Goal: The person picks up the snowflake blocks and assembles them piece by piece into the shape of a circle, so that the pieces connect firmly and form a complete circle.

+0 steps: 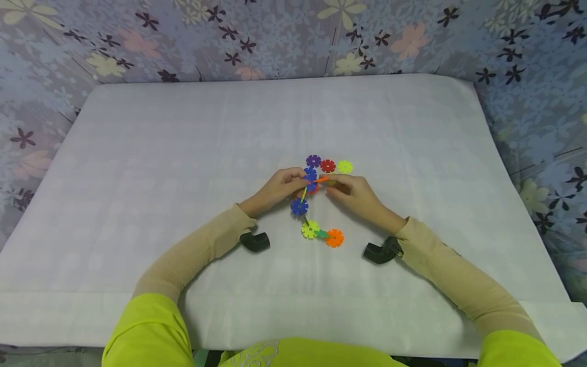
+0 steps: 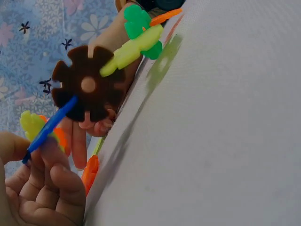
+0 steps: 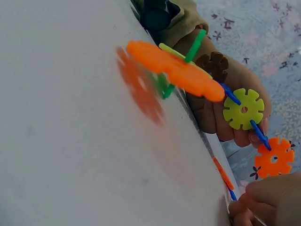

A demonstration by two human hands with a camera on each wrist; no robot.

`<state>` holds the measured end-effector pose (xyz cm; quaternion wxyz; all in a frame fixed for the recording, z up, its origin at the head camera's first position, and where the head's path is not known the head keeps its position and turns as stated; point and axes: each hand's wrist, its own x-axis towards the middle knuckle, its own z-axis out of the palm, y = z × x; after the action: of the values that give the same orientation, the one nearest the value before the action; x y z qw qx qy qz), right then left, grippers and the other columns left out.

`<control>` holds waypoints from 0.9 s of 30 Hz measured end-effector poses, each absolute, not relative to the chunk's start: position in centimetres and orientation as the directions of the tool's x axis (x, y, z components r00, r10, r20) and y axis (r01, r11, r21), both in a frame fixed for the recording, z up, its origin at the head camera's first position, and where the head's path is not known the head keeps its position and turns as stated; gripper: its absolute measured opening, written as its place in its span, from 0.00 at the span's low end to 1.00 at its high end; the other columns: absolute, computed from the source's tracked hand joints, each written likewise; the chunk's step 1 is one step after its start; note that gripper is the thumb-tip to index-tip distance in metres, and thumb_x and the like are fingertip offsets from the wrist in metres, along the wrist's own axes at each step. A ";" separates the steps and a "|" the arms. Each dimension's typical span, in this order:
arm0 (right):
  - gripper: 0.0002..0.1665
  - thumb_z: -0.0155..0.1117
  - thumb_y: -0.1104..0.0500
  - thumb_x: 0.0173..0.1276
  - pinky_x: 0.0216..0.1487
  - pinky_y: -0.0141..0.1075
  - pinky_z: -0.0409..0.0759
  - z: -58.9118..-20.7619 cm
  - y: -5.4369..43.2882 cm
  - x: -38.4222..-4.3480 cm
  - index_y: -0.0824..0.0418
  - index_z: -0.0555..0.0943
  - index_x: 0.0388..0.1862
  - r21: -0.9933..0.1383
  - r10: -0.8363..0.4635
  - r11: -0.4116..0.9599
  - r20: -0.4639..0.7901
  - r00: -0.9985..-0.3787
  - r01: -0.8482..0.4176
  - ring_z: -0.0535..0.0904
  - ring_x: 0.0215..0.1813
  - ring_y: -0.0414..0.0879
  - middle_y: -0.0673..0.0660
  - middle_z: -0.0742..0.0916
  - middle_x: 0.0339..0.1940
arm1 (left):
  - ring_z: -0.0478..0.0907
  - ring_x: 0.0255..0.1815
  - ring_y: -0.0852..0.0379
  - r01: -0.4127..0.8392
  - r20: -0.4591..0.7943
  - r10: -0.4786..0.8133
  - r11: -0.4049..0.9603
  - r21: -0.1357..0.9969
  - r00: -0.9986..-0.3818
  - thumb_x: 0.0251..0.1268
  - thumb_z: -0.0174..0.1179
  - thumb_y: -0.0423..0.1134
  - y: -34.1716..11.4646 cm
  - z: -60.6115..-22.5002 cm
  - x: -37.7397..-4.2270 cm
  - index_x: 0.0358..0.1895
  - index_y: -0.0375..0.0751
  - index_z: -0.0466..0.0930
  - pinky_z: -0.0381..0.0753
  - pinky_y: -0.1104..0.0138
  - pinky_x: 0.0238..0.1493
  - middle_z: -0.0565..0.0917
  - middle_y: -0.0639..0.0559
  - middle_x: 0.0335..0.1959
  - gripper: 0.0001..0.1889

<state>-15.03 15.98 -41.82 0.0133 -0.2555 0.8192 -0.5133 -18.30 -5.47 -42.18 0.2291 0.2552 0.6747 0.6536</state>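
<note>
A chain of notched plastic flower discs hangs between the hands, its free end towards the person. It runs from an orange disc (image 1: 335,238) through green, a yellow disc (image 1: 310,229), a brown disc (image 2: 88,84), a blue disc (image 1: 299,207) and another yellow one (image 3: 243,109). My left hand (image 1: 289,182) pinches the chain's upper blue disc (image 3: 261,135) between thumb and fingers. At that disc's edge sits a second orange disc (image 3: 276,161), pinched by my right hand (image 1: 350,192). The right fingertips are partly hidden.
Beyond the hands, loose purple (image 1: 314,161), red (image 1: 327,166) and yellow discs (image 1: 345,166) lie on the white-covered table (image 1: 183,142). A flat orange-red disc (image 3: 223,173) rests beneath the hands. Flower-patterned cloth (image 1: 284,41) borders the table's far side.
</note>
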 end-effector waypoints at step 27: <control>0.06 0.52 0.71 0.64 0.31 0.34 0.75 -42.4 16.3 -15.0 0.72 0.77 0.35 -0.772 -0.308 0.421 0.373 -0.875 -0.477 0.76 0.26 0.46 0.59 0.81 0.23 | 0.62 0.16 0.58 -0.004 -0.010 0.568 0.012 1.000 -0.823 0.66 0.48 0.33 -5.4 -42.2 -18.3 0.25 0.35 0.69 0.64 0.70 0.21 0.69 0.48 0.14 0.10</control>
<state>-15.01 16.31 -42.44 -0.0872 -0.2339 0.8383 -0.4847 -18.26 -5.42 -42.25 0.2130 0.2077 0.6788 0.6714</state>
